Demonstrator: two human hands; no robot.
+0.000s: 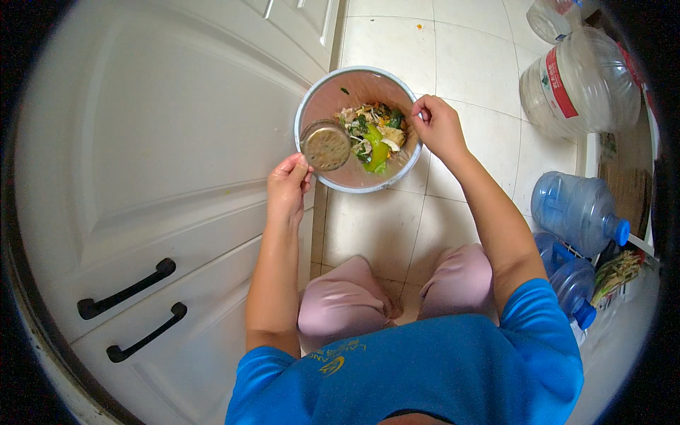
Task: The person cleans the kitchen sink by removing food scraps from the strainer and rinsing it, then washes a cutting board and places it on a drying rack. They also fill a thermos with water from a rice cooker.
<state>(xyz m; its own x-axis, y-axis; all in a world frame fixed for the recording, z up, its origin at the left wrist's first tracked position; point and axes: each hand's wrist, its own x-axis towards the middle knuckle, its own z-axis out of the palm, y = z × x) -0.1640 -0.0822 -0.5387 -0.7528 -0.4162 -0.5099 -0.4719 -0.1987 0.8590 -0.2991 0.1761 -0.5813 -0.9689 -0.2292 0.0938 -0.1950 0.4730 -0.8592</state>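
Observation:
A round bin (357, 183) with a pale blue-grey rim stands on the tiled floor, seen from above. Food scraps (376, 135) lie inside it, leafy greens and a yellow-green piece among them. My left hand (289, 178) pinches the edge of a round metal sink strainer (326, 146), which is tilted over the left part of the bin. A brownish wet film covers its face. On the opposite side, my right hand (438, 125) grips the bin's rim between thumb and fingers.
White cabinet fronts (159, 143) with black handles (127, 289) rise close on the left. Along the right stand a large clear plastic bottle (579, 82) and blue water jugs (576, 207). Small scraps (419, 26) dot the floor tiles (473, 58) beyond the bin.

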